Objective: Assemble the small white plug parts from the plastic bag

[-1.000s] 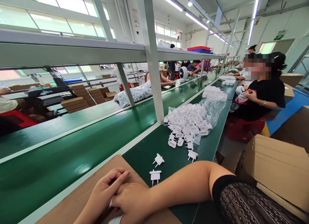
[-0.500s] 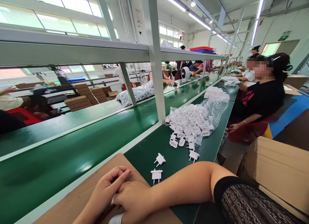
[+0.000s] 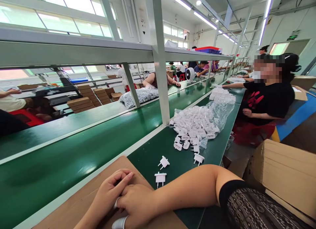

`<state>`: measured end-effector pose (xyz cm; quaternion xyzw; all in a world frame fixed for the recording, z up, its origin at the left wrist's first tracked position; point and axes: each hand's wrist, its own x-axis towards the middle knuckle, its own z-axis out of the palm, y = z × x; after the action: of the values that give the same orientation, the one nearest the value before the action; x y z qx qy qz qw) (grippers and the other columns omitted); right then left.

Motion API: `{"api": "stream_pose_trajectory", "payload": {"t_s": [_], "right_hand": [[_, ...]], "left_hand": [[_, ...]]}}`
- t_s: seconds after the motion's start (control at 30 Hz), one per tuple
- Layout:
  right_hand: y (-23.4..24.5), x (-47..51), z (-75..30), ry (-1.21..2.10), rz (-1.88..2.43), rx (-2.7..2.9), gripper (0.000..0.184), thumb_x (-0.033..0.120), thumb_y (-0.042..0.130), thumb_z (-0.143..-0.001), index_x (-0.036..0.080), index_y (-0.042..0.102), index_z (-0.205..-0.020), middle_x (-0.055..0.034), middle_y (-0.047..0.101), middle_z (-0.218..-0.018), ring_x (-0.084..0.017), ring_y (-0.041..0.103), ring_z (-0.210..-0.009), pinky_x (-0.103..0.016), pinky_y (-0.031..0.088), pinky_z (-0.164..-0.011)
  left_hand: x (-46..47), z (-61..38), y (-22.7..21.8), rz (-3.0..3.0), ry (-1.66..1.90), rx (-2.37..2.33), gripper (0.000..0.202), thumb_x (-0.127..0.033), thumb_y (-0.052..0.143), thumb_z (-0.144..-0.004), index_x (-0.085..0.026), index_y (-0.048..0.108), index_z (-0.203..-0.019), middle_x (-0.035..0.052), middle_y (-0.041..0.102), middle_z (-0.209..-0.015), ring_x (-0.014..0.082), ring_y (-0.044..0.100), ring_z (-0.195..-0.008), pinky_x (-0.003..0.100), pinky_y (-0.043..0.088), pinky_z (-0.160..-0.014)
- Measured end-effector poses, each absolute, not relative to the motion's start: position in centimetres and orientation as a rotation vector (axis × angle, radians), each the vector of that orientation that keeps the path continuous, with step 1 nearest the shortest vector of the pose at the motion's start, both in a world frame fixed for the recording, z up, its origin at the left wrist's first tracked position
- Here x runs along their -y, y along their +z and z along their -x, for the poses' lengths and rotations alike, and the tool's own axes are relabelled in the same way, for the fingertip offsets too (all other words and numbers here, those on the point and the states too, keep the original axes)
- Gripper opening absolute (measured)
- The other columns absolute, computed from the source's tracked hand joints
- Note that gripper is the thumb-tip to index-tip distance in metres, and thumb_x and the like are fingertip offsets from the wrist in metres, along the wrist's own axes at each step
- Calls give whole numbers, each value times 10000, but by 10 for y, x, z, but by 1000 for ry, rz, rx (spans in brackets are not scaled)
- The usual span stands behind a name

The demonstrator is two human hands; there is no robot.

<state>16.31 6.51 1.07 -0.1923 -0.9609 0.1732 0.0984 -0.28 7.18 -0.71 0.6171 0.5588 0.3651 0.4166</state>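
My left hand (image 3: 115,186) and my right hand (image 3: 137,201) rest together, fingers closed and overlapping, over a brown cardboard sheet (image 3: 81,202). The left fingers lie across the right hand, and no object shows in either. White finger covers (image 3: 119,223) sit on fingertips of the right hand. Just beyond the hands, two white two-pin plug pieces (image 3: 160,178) lie on the green bench (image 3: 145,153). Another white plug piece (image 3: 198,159) lies further right, near my right forearm. Behind it spreads a heap of similar white pieces (image 3: 195,123), partly under clear plastic.
A green conveyor (image 3: 98,140) runs along the left, beside a grey shelf post (image 3: 161,74). Cardboard boxes (image 3: 286,169) stand at the right. A co-worker in a black shirt (image 3: 269,97) sits further up the bench. A bagged pile (image 3: 140,96) lies across the conveyor.
My hands and the plug pieces stay put. The co-worker on the right has stretched an arm across the bench. Across the conveyor, a person has leaned into view by the bagged pile.
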Motion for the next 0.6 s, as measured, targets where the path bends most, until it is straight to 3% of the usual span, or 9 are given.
{"api": "stream_pose_trajectory", "payload": {"t_s": [0.27, 0.6], "right_hand": [[7, -66, -162, 530, 563, 2845, 404, 520, 658, -885, 117, 682, -905, -83, 675, -918, -179, 586, -784, -260, 465, -707], [10, -66, -163, 495, 547, 2850, 386, 502, 673, -884, 118, 688, -916, -87, 688, -935, -198, 612, -838, -275, 490, -844]], "left_hand": [[-71, 0, -4, -1546, 918, -1407, 528, -673, 662, -822, -185, 595, -630, 69, 694, -1069, 231, 621, -1004, 252, 491, -849], [-69, -1, -3, -1536, 924, -1415, 543, -669, 661, -821, -181, 554, -607, 76, 695, -1076, 224, 627, -966, 249, 495, -821]]}}
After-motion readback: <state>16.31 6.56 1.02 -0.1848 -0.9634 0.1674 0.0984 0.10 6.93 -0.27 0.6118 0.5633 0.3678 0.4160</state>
